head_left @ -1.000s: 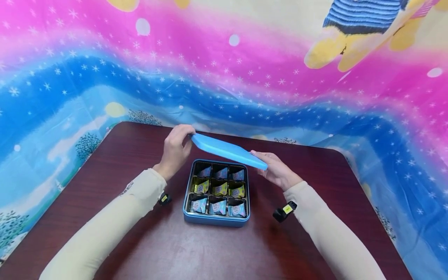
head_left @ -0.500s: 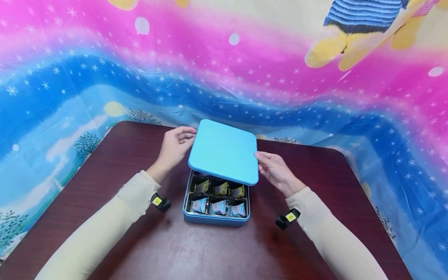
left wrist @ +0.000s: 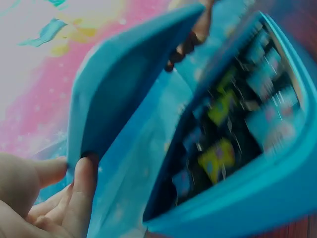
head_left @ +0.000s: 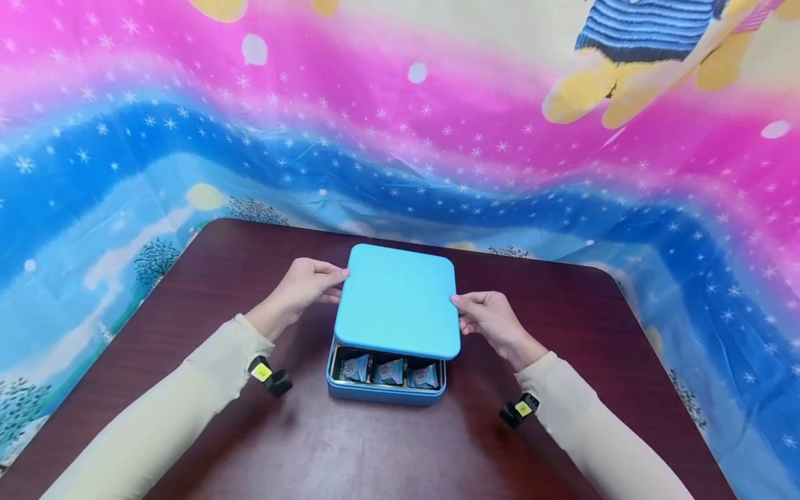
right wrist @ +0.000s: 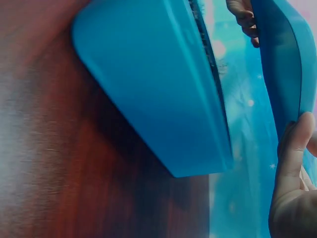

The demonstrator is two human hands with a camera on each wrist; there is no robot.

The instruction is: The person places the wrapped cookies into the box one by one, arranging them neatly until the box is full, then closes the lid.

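Observation:
A light blue lid (head_left: 398,298) hovers over a blue tin (head_left: 387,397), covering all but its front part in the head view. My left hand (head_left: 300,290) pinches the lid's left edge between thumb and fingers. On the opposite edge, my right hand (head_left: 496,319) grips it the same way. Inside the tin, a dark divided tray carries wrapped sweets; the front row of blue sweets (head_left: 389,372) shows below the lid. From the left wrist, a gap is visible between lid and tin, with yellow-green sweets (left wrist: 218,157) in the middle row.
The tin stands on a dark red-brown table (head_left: 400,455). Behind the table hangs a colourful cloth (head_left: 375,125) with pink and blue bands. A small black device with a yellow label (head_left: 270,376) is strapped at the left wrist, and a similar one (head_left: 520,410) at the right.
The lid has tipped from nearly edge-on to showing its top, and has come down and nearer over the tin. Both hands moved with it, hiding the back rows of sweets. The tin stayed put.

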